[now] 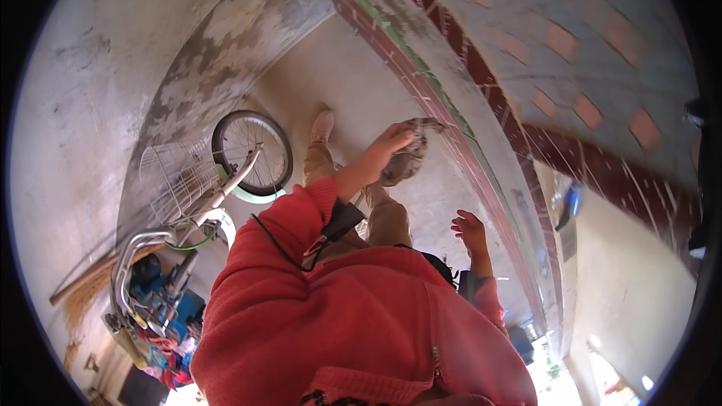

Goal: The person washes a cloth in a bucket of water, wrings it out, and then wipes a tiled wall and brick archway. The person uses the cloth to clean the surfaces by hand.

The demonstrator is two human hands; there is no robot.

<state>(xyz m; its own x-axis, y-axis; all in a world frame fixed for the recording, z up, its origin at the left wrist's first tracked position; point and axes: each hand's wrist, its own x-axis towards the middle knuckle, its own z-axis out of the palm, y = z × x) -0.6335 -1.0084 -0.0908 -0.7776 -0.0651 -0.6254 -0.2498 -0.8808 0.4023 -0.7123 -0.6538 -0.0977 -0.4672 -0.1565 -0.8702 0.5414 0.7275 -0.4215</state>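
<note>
My left hand (389, 149) is closed around a crumpled grey-brown patterned rag (407, 159), held out in front of my legs. One end of the rag reaches over the red brick-patterned band (414, 90) along the base of the wall; whether it touches cannot be told. Lower on the right, my right hand (469, 231) hangs beside my body with its fingers apart and nothing in it. Below the rag are my legs in tan trousers (388, 217), and one light shoe (322, 126) points forward on the concrete floor (338, 67).
To the left stands a bicycle with its front wheel (252, 152), white wire basket (177, 175) and handlebar (127, 270). Behind it a straw broom (84, 299) leans by the stained wall (220, 39). On the right runs a tiled surface with pink diamonds (589, 110) and a dark red border (609, 166).
</note>
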